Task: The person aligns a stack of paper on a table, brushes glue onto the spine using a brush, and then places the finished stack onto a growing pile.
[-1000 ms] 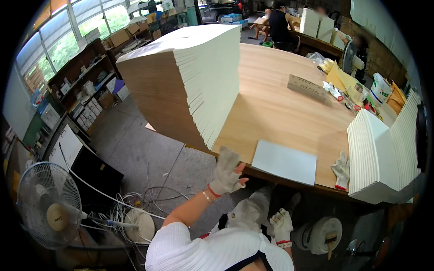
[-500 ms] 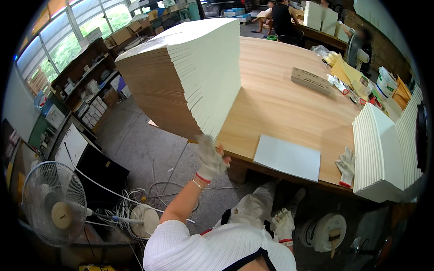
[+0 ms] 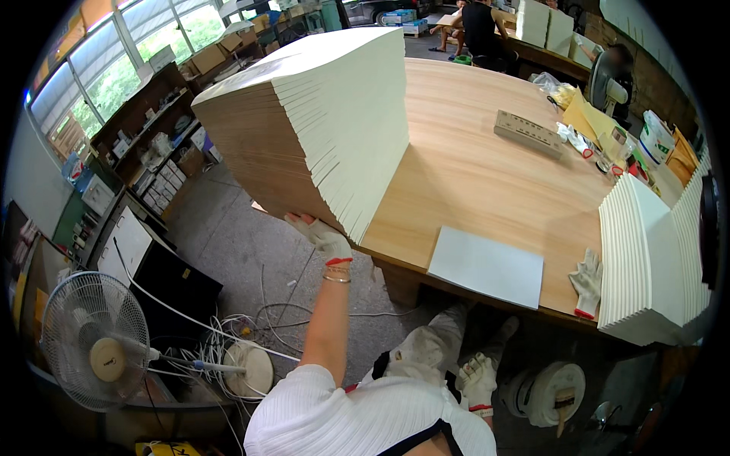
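Note:
A tall stack of thick white sheets or booklets (image 3: 342, 129) with a brown left side stands on the table's left part, its layers slightly fanned. My left hand (image 3: 323, 239), in a white fingertip-less glove with a red cuff, is at the stack's lower near corner. Its fingers are stretched out along the brown side, with nothing gripped. Low down by my leg, my gloved right hand (image 3: 478, 380) rests with fingers loosely bent and slightly apart, seemingly holding nothing. A flat pale grey-white board or sheet (image 3: 487, 267) lies at the table's near edge.
Right of the sheet lie a spare glove (image 3: 586, 285) and a stack of folded white booklets (image 3: 642, 266). A long drilled block (image 3: 528, 134) and scissors lie farther back. A fan (image 3: 95, 342), cables and a white bucket (image 3: 559, 391) stand below. People sit at a far table.
My left hand has moved left and slightly up to the stack's lower corner, its forearm now more upright. My right hand has stayed about where it was.

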